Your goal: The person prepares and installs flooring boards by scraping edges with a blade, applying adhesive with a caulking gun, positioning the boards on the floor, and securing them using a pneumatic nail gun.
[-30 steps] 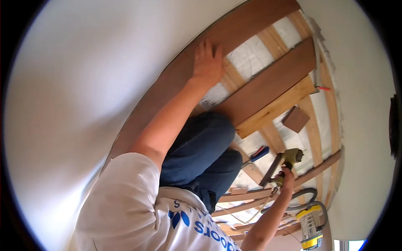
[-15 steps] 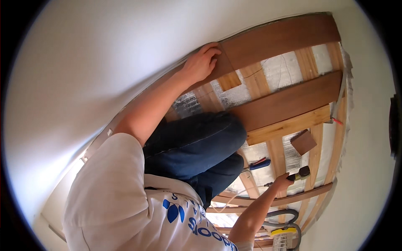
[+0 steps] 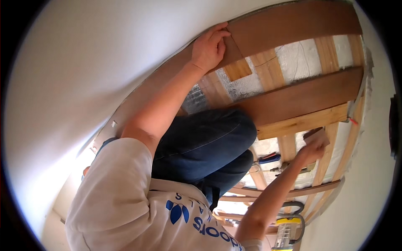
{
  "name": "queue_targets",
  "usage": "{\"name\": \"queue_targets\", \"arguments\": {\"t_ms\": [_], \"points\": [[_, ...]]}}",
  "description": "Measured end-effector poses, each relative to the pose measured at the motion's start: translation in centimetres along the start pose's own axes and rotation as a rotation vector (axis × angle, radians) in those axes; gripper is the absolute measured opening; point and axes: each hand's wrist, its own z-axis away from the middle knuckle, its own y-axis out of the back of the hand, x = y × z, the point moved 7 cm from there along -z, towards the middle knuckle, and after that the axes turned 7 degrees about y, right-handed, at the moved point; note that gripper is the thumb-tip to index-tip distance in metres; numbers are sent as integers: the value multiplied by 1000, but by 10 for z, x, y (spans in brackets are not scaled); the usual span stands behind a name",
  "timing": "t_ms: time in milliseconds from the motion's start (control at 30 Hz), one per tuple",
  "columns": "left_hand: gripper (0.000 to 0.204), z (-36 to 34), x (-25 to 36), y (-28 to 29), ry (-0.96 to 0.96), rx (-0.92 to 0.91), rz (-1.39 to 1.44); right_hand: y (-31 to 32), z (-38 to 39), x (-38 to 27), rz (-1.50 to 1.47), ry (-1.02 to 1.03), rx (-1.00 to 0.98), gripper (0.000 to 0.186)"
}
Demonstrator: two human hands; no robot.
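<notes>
My left hand (image 3: pixel 209 49) rests on the brown floorboard (image 3: pixel 180 62) along the wall, beside its joint with another brown board (image 3: pixel 293 23). Its fingertips reach the wall-side edge, fingers partly bent and holding nothing. Out to the right, my right hand (image 3: pixel 312 152) grips a small square offcut of brown board (image 3: pixel 317 138), tilted above the silver underlay. Just below that wrist lies a cordless drill (image 3: pixel 307 168), partly hidden by my forearm. A blue-handled hand tool with a touch of red (image 3: pixel 269 158) lies left of the drill.
Wooden battens (image 3: pixel 268 69) cross silver foil insulation (image 3: pixel 295 62). A second brown board (image 3: pixel 305 94) and a pale wood strip (image 3: pixel 303 121) lie before my knees (image 3: pixel 209 136). At lower right are a grey hose and a yellow-topped clear container (image 3: pixel 287 232). White walls (image 3: pixel 104 54) flank the floor.
My right hand has let go of the drill, moved up and taken hold of the brown offcut. My left hand stays by the board joint. The whole view has shifted slightly.
</notes>
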Motion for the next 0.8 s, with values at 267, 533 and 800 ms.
{"name": "queue_targets", "arguments": {"t_ms": [267,533,800], "points": [[26,-1,1,-16,-94,110,-6,-147,-55,-284,-460,-16,-682,64],[29,-2,-2,-11,-25,53,-34,-197,-42,-292,-600,-5,-682,62],[30,-2,-2,-15,-23,39,-60,-196,-48,-290,-558,95,-673,67]]}}
